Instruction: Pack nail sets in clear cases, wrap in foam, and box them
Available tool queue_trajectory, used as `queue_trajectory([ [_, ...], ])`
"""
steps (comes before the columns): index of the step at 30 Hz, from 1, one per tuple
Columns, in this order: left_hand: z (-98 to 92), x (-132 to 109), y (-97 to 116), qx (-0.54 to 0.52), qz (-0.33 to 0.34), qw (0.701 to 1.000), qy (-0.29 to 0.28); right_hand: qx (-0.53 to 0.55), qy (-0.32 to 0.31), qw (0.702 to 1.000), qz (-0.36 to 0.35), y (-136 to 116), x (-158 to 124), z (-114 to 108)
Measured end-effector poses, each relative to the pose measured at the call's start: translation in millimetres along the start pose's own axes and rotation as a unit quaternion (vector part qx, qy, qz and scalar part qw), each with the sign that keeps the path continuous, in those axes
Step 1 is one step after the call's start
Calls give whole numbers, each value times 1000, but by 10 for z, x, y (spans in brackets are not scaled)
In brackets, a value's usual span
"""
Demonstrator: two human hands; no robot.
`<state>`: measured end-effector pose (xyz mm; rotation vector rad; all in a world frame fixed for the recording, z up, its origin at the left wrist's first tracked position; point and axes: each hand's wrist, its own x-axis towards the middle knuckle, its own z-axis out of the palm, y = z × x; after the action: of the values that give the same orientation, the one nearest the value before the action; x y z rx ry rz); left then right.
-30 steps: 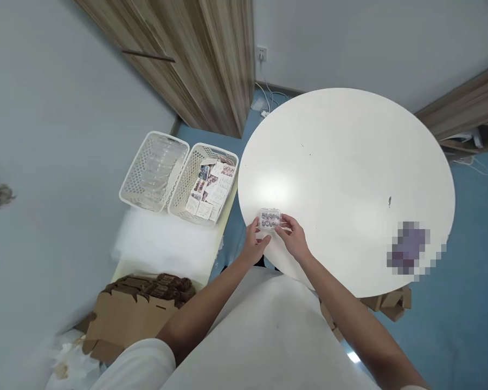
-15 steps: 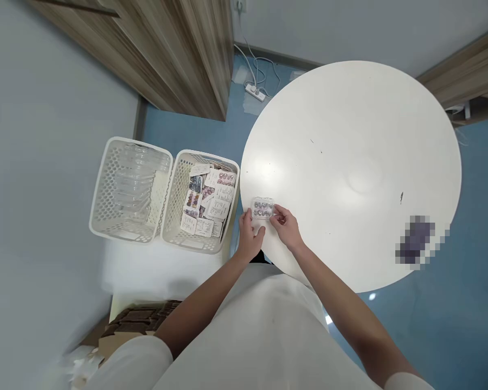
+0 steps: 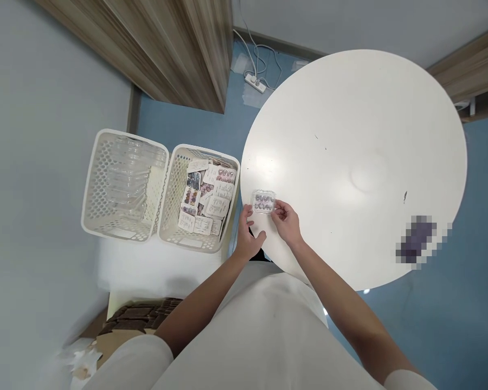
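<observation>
Case (image 3: 263,201) seemingly on table (image 3: 361,124), cards (image 3: 217,206) in basket (image 3: 173,208) to its left

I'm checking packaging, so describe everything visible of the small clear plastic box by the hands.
The small clear plastic box is rectangular with rounded corners, two rows of shiny purplish pieces showing inside. It is roughly flat over the left part of the white round table; whether it touches the top is unclear. The right hand appears to pinch its right side; the open left hand is by its lower left corner.

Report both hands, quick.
Left hand: open, thumb spread, fingertips beside the clear case.
Right hand: fingers bent at the case's right edge; grip cannot be told.
</observation>
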<state>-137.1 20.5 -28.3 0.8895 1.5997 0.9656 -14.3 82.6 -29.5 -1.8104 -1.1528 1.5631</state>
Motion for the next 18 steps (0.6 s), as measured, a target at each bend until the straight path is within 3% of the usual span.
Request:
queue_trajectory([
  [9, 103, -157, -39, -32, 8, 999, 35, 15, -52, 998, -28, 46, -90, -63],
  [18, 287, -921, 27, -53, 8, 996, 74, -4, -139, 988, -65, 164, -707, -548],
])
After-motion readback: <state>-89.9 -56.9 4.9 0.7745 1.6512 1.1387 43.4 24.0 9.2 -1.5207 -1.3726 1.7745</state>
